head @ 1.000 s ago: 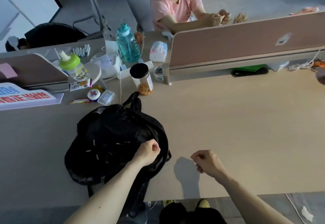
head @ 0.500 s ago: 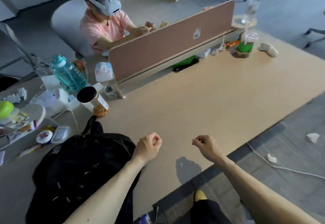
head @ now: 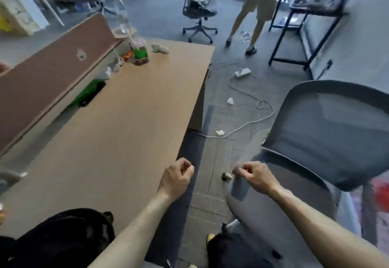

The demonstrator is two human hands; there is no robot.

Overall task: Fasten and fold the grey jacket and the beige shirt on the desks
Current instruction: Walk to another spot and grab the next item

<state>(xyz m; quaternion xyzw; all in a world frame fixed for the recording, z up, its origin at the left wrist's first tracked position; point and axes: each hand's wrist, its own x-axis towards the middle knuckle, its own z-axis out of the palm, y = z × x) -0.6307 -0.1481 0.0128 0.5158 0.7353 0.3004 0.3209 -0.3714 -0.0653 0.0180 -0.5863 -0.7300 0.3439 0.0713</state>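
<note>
Both bare arms are reaching forward, and both hands are curling into loose fists with nothing between the fingers. The left hand [head: 177,177] is hovering at the near edge of the wooden desk [head: 126,131], knuckles up and fingertips tucking toward the palm. The right hand [head: 255,176] is hanging over the front of the grey mesh office chair [head: 336,133], its thumb meeting the bent fingertips. The two hands are sitting near each other but apart, with carpeted floor showing between them. Neither the grey jacket nor the beige shirt is showing anywhere in this view, so where they are lying cannot be told. A black backpack [head: 63,236] is resting on the desk's near-left corner, under the left forearm. A brown divider panel [head: 52,72] is running along the desk's far side, and a clear cup holding green drink [head: 140,52] is standing near its end. On the floor a white power strip [head: 242,72] is trailing its cable [head: 252,120], and further back a person in shorts [head: 256,4] is standing beside a black-framed table [head: 305,25].
</note>
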